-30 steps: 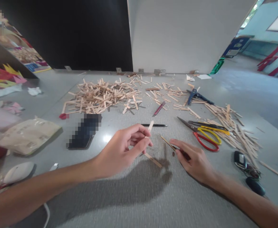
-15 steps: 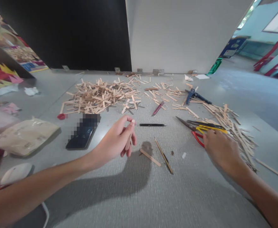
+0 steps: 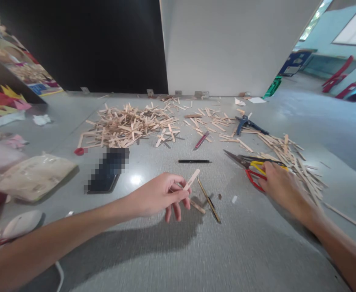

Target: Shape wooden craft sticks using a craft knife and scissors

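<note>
Wooden stick pinched in left hand over bare floor; right hand gripping scissors beside stick pile.

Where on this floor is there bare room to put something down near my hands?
Bare floor lies between your two forearms, nearer than the left hand. Another open strip runs between the black pen and the big stick pile. It is crowded around the right hand: scissors and scattered sticks.
</note>
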`<state>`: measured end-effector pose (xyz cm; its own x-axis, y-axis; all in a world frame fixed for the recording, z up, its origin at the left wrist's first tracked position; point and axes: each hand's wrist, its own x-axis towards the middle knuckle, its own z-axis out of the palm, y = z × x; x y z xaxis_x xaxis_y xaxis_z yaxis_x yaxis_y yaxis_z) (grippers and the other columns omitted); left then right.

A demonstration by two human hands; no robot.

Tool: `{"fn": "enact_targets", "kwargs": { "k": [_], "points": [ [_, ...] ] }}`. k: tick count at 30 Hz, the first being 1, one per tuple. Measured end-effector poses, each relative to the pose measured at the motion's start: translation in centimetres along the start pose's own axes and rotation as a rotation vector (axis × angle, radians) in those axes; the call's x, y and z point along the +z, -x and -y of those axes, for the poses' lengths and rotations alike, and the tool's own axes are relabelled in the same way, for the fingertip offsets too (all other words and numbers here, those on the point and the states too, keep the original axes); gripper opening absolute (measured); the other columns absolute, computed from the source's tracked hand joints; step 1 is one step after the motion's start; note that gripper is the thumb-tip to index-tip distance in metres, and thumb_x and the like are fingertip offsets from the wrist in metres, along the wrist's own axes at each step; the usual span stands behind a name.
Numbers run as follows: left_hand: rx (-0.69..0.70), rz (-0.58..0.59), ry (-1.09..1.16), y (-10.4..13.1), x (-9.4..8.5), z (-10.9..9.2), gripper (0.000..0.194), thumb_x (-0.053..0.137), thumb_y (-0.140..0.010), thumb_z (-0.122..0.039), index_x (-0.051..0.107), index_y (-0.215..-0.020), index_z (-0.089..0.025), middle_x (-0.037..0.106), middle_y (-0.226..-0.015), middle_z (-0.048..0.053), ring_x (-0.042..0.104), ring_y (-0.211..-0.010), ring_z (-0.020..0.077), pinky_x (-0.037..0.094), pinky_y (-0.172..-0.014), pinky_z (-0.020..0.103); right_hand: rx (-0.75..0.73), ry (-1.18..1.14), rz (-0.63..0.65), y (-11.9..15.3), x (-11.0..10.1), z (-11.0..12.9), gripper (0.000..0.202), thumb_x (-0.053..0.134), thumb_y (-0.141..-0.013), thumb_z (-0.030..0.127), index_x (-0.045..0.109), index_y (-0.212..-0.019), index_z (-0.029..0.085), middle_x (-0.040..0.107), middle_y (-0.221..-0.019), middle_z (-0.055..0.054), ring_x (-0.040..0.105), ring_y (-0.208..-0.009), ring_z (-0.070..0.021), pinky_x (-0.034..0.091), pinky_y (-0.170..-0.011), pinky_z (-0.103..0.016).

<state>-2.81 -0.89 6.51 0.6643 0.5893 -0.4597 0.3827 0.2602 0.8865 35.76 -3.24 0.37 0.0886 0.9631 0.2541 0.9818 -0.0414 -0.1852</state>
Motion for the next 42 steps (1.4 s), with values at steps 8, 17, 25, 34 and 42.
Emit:
{"fn": "enact_targets", "kwargs": {
  "k": [8,17,25,34,42],
  "points": [
    [0.015,-0.02,-0.077,0.4,0.1,-0.3,0.027,0.064,-0.1,-0.041,0.066,-0.088,-0.017,0.073,-0.077,0.001,0.068,-0.054,0.0116,0.045,-0.042,0.018,0.103,-0.349,-0.15,-0.9,0.5,2.1,0.039,0.061,-0.093,0.064,0.052,-0.08,0.028,0.068,-0.066,-0.004,0.066,-0.055,-0.0243,0.049,-0.053,-0.035],
    [0.038,-0.029,-0.103,0.8,0.2,-0.6,0.028,0.063,-0.101,-0.041,0.066,-0.084,-0.018,0.073,-0.076,0.001,0.066,-0.054,0.0114,0.043,-0.044,0.019,0.035,-0.366,-0.18,-0.7,-0.2,3.4,0.045,0.053,-0.096,0.072,0.051,-0.081,0.03,0.065,-0.069,-0.005,0.061,-0.061,-0.0267,0.048,-0.057,-0.038],
    [0.09,-0.028,-0.194,1.0,0.4,-0.4,0.032,0.057,-0.105,-0.041,0.069,-0.086,-0.018,0.073,-0.075,0.002,0.068,-0.056,0.0131,0.046,-0.045,0.019,-0.041,-0.325,-0.187,-0.5,0.7,4.2,0.045,0.051,-0.097,0.073,0.052,-0.086,0.029,0.067,-0.078,-0.009,0.065,-0.069,-0.0292,0.053,-0.067,-0.042],
    [1.278,-0.705,-1.27,1.5,0.0,1.8,0.034,0.056,-0.105,-0.004,0.071,-0.134,-0.014,0.082,-0.101,0.011,0.079,-0.082,0.0218,0.064,-0.069,0.031,-0.079,-0.244,-0.172,-0.2,1.9,4.0,0.04,0.057,-0.097,0.064,0.064,-0.097,0.025,0.072,-0.088,-0.012,0.067,-0.073,-0.03,0.052,-0.069,-0.041],
    [1.372,-0.78,-1.459,1.1,-0.3,3.3,0.033,0.064,-0.104,-0.014,0.075,-0.135,-0.021,0.083,-0.108,0.011,0.08,-0.083,0.0279,0.062,-0.056,0.036,-0.085,-0.209,-0.157,-0.2,2.0,3.9,0.039,0.059,-0.095,0.063,0.066,-0.097,0.025,0.073,-0.087,-0.011,0.067,-0.072,-0.0307,0.051,-0.067,-0.04]
  ]
}}
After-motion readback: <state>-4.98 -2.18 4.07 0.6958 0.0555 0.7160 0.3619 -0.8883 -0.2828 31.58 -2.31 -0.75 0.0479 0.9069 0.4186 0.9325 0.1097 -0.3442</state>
